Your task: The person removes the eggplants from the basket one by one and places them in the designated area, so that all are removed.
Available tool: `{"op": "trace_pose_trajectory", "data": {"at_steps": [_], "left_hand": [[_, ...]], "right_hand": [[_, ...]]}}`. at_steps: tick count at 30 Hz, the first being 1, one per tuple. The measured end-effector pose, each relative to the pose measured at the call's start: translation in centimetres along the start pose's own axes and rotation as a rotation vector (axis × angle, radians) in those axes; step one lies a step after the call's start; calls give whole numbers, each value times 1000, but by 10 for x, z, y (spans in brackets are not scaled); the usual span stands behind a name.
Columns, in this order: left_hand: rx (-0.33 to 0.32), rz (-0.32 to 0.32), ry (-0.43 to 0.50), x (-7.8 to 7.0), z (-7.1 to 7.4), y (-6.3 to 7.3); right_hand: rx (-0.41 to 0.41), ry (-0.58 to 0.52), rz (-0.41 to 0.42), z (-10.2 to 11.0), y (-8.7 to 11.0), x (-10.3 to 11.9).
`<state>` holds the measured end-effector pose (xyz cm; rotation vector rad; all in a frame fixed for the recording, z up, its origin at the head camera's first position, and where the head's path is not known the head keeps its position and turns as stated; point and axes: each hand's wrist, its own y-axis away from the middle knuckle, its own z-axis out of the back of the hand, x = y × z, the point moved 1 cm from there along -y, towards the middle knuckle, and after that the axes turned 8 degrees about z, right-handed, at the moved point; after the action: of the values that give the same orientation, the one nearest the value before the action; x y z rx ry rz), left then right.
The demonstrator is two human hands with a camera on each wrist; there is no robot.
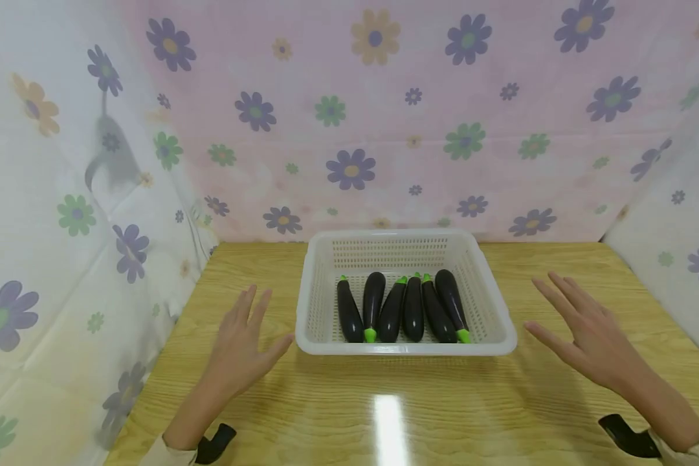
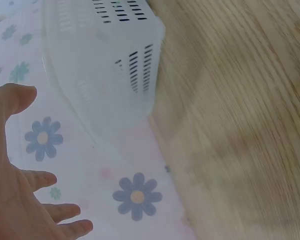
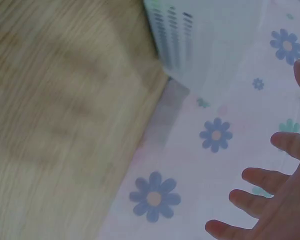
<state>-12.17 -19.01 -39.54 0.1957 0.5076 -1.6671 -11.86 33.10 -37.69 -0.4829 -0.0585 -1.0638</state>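
Note:
A white perforated plastic basket (image 1: 406, 349) stands on the wooden table. Inside it lie several dark purple eggplants (image 1: 413, 309) side by side, their bright green stem ends pointing some toward the back and some toward the front. My left hand (image 1: 237, 346) is held just left of the basket, fingers spread, thumb near the basket's front left corner. On the other side my right hand (image 1: 591, 336) is spread as well, a little apart from the basket's right wall. Neither hand holds anything. Both wrist views show a side of the basket (image 2: 102, 65) beyond the spread fingers.
The wood-grain table (image 1: 443, 401) reaches back to a pink flower-print cloth (image 1: 303, 175). White flower-print cloth (image 1: 64, 272) hangs along the left side, with similar cloth (image 1: 676, 220) at the right. A black strap (image 1: 628, 437) sits at each wrist.

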Motion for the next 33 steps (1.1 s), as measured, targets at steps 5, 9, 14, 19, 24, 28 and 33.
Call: {"op": "trace_pose_trajectory", "data": {"at_steps": [5, 9, 14, 19, 24, 28, 33], "left_hand": [[-9, -18, 40, -8, -4, -4], [-4, -26, 69, -15, -8, -7], [25, -14, 134, -23, -15, -11], [75, 25, 190, -30, -27, -14], [115, 30, 237, -35, -42, -19], [101, 3, 259, -35, -51, -21], [49, -40, 233, -35, -57, -19]], "right_hand": [[1, -48, -8, 2, -16, 12], [3, -121, -23, 1, -30, 22], [-8, -162, 5, -2, -49, 34], [30, -183, 88, -8, -68, 42], [146, -232, 91, -14, -86, 46], [218, -237, 58, -19, -101, 50], [285, -213, 17, -28, -120, 55]]}}
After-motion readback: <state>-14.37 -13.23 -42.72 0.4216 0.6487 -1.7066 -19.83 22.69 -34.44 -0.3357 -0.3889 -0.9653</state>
